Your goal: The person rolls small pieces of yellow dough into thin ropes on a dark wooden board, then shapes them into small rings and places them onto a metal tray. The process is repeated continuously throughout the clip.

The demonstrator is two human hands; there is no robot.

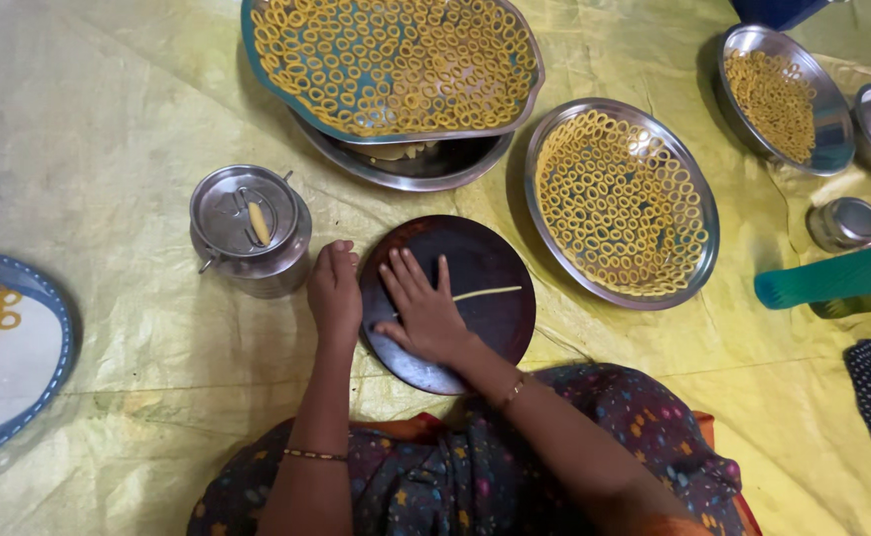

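A dark round plate [475,260] lies on a pale yellow plastic sheet [108,129] spread over the floor, just in front of the person's patterned lap. Close around it stand other things: a lidded steel can [249,230] just to its left with a small piece of yellow dough [259,223] on the lid, a wide steel plate [622,203] to its upper right packed with thin yellow dough rings, and beyond it a blue-rimmed tray [393,65] of the same rings resting over a steel bowl [410,164]. Farther right are a smaller steel plate of rings [779,97], a small steel tin [844,222] and a green plastic piece [837,278]. At the far left edge a blue-rimmed plate [8,357] holds a few rings.

On the dark plate lies a thin dough strand [488,293], pale yellow and rope-like, its long axis running nearly level from under the right hand out to the right, tipping slightly upward.

The right hand [423,308] lies flat, palm down, fingers spread wide and pressed on the plate over the strand's near end; its grip closes on nothing. The left hand [334,288] rests at the plate's left rim, fingers curled under, and whether its grip holds anything cannot be told.
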